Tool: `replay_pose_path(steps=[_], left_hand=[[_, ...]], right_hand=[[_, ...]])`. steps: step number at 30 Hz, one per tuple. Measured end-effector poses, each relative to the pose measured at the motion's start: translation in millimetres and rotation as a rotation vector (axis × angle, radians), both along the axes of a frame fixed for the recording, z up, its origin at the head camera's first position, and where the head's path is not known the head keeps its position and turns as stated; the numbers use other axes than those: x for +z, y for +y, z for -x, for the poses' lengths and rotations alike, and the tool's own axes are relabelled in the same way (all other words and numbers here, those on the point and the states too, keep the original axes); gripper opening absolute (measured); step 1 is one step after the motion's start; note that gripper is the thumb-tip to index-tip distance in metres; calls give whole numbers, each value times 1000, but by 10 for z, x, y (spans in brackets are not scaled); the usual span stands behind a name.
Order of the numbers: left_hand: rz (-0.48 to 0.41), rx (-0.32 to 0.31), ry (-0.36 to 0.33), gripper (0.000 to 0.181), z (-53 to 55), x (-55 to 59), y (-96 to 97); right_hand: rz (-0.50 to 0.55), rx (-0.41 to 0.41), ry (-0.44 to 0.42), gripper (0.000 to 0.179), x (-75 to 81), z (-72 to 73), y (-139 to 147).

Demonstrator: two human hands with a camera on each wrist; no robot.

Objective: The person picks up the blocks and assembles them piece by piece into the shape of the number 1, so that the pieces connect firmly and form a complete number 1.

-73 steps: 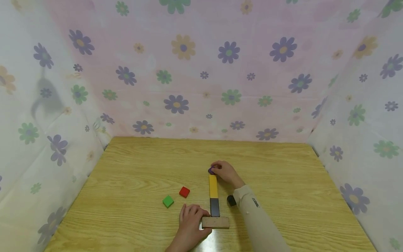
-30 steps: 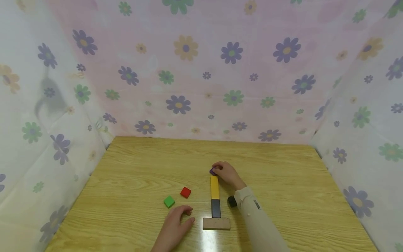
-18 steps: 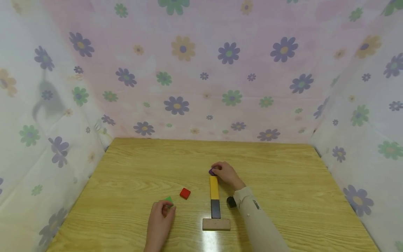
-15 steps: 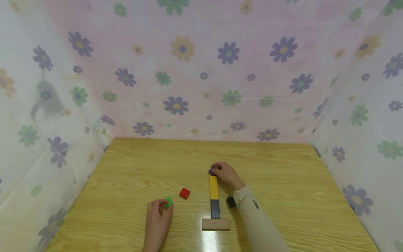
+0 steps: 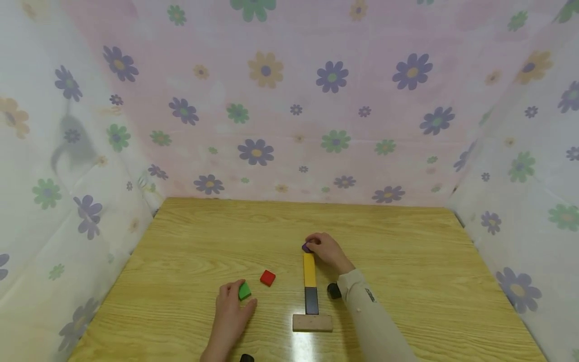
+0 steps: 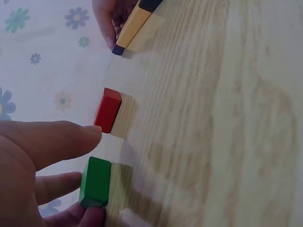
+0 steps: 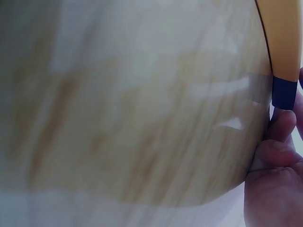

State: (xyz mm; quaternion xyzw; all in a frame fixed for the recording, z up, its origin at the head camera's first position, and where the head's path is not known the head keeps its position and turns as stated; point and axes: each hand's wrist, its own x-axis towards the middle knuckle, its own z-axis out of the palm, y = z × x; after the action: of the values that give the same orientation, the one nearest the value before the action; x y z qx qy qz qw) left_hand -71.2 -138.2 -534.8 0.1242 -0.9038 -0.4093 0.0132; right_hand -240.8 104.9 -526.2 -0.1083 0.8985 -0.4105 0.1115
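Observation:
At the far end of a line of blocks, my right hand (image 5: 329, 250) pinches a small purple block (image 5: 306, 247) against a yellow block (image 5: 309, 270). Nearer me, a dark grey block (image 5: 311, 300) and a wide tan block (image 5: 312, 323) continue that line into a T shape. My left hand (image 5: 230, 310) is at a green block (image 5: 245, 291); its fingertips touch the far side, while the thumb stands apart from it in the left wrist view. Just beyond lies a red block (image 6: 108, 109). The right wrist view shows the purple block (image 7: 284, 92) at my right fingertips.
A black rounded block (image 5: 334, 290) lies beside the right sleeve. Flower-print cloth (image 5: 289, 125) encloses the wooden table (image 5: 398, 241) at the back and sides. Some small dark thing (image 5: 246, 358) shows at the bottom edge by the left wrist.
My left hand has left the tan block and moved leftward to the green block. The green block has turned slightly, and the thumb has come away from it. My right hand stays put.

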Motion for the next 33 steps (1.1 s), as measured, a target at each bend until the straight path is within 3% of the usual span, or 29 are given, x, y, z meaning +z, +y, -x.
replay_pose_path(steps=[7,12,21,33], left_hand=[[153,-42,1,44,16,34,-5],[267,-60,38,38,5,28,-25],[302,-106,31,39,-5,47,-37],[306,-111,12,38,1,45,-38]], right_hand=[[-8,-5,-6,22,-7,3,9],[-2,0,-4,22,-11,7,7],[2,-7,-15,23,-22,11,7],[7,-19,-24,22,-26,27,9]])
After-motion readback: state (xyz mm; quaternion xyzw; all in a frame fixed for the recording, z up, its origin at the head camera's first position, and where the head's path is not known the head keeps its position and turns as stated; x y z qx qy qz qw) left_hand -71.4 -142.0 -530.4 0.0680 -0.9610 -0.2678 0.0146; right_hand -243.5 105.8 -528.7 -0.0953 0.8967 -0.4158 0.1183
